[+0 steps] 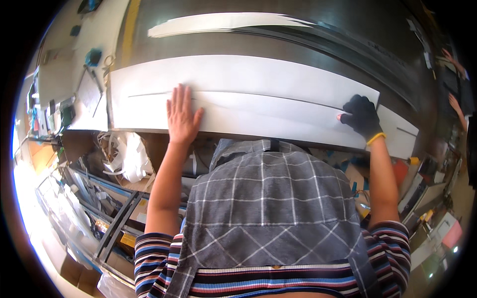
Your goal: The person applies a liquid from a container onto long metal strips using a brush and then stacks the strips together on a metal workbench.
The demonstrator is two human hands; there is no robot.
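Long white sheets (238,72) lie across the dark bench in front of me, with a thin dark line running lengthwise between an upper and a lower strip. On the lower strip, toward its left part, my bare left hand (183,115) lies flat, fingers stretched upward and thumb apart. At the right end, my right hand (362,118) wears a black glove with a yellow cuff. Its fingers are slightly bent on the sheet, and its thumb, bare at the tip, points left. The sheet surface directly beneath both hands is hidden.
Further back on the dark bench (318,54) rests a stack of narrow white strips (223,22). A pale side table (97,30) stands at left. Below the bench edge are a metal rack (117,223) and white scraps (130,159). Another person's hands (454,102) show at far right.
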